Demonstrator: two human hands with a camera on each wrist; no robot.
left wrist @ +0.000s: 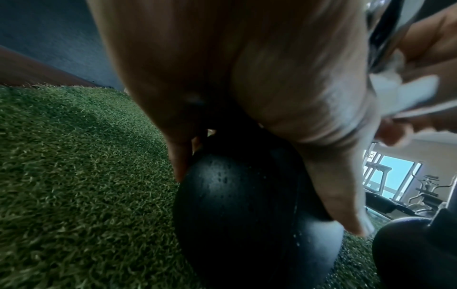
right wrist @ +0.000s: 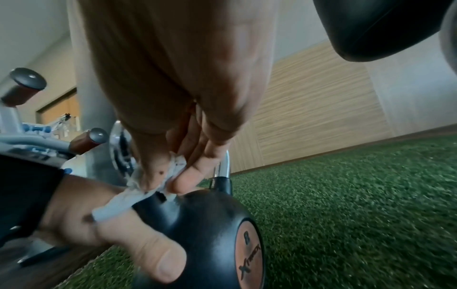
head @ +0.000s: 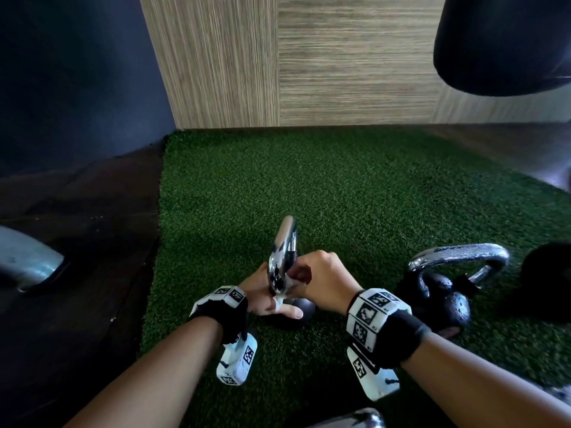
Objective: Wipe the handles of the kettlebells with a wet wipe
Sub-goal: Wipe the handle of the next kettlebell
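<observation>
A black kettlebell [head: 298,311] with a chrome handle [head: 282,251] stands on the green turf [head: 340,186] in the middle of the head view. My left hand [head: 268,301] rests on its ball, fingers down the far side and thumb [right wrist: 138,248] laid flat on the near side. My right hand [head: 321,282] pinches a white wet wipe [right wrist: 128,203] against the bottom of the handle, where it meets the ball [right wrist: 202,224]. A second black kettlebell [head: 445,295] with a chrome handle [head: 460,254] stands just to the right, untouched.
Another chrome handle [head: 355,420] shows at the bottom edge. A black round object [head: 547,279] lies at the far right. A black punching bag [head: 506,41] hangs at the top right. A grey machine foot [head: 27,257] sits on the dark floor to the left. A wood-panelled wall stands behind.
</observation>
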